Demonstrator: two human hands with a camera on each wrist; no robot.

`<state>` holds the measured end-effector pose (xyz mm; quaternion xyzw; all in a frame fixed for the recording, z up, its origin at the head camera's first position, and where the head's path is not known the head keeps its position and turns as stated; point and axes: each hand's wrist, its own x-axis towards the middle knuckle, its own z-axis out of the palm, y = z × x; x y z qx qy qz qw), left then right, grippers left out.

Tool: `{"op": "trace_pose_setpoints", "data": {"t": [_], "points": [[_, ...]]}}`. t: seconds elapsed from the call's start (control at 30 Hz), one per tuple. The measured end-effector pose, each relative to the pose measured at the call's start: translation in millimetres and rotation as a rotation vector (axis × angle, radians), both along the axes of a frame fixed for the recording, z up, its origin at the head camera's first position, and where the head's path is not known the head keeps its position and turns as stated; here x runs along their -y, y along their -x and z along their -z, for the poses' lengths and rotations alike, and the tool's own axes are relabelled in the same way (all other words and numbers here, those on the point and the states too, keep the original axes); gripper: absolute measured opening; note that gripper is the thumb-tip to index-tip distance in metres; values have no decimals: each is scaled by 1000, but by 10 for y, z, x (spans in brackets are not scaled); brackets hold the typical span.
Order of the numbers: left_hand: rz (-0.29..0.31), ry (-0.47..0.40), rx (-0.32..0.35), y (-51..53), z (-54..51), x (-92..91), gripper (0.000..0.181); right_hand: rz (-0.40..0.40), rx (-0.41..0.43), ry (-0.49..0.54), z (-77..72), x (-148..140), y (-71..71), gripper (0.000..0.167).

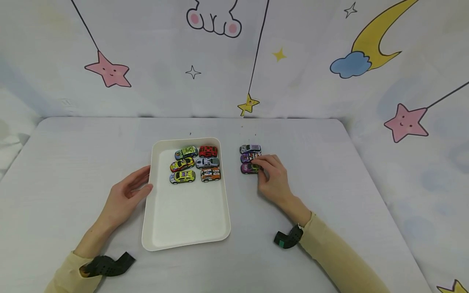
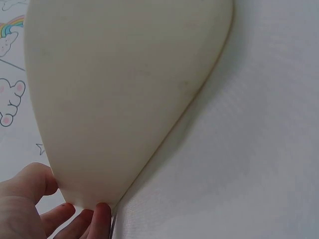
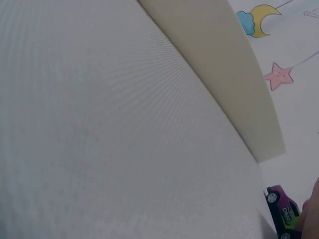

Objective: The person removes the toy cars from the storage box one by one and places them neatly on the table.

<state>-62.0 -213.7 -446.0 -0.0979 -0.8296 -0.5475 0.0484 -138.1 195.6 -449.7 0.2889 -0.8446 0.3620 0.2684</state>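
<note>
My left hand [image 1: 122,199] is at the left side of a white tray [image 1: 187,215]; in the left wrist view its thumb and fingertips [image 2: 102,211] grip the tray's edge [image 2: 124,109]. Inside the tray's far half lie several small toy cars, among them a red one [image 1: 208,151] and an orange one [image 1: 210,175]. Right of the tray, three more cars stand stacked in a column. My right hand [image 1: 275,181] pinches the nearest, a purple and green car [image 1: 248,168], which also shows in the right wrist view [image 3: 285,211]. Beyond it are a purple-blue car [image 1: 248,157] and a silver car [image 1: 250,149].
The tray and cars rest on a white-covered table [image 1: 300,150]. A patterned cloth wall [image 1: 154,93] rises along its back edge. The tray's raised right wall [image 3: 224,74] stands left of the column of cars.
</note>
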Motion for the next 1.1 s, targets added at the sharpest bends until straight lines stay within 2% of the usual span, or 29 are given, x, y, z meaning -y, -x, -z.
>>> {"op": "trace_pose_setpoints", "data": {"t": [0.13, 0.33, 0.5, 0.67, 0.83, 0.97, 1.1], "points": [[1, -5, -4, -6, 1, 15, 50, -3, -18, 4, 2, 8, 1, 32], [11, -27, -8, 7, 22, 9, 51, -13, -127, 12, 16, 25, -5, 25], [3, -27, -8, 4, 43, -10, 50, -99, -176, 31, -20, 131, -37, 21], [1, -28, -4, -11, 38, -4, 50, -204, -107, 34, -81, 346, -124, 23], [4, -29, 0, -8, 36, 0, 50, -286, -30, -33, -169, 549, -165, 27], [12, -25, -1, 10, 38, 2, 51, -311, 12, -122, -264, 679, -146, 27], [8, -21, 4, 14, 47, 14, 51, -309, 68, -277, -352, 804, -105, 26]]}}
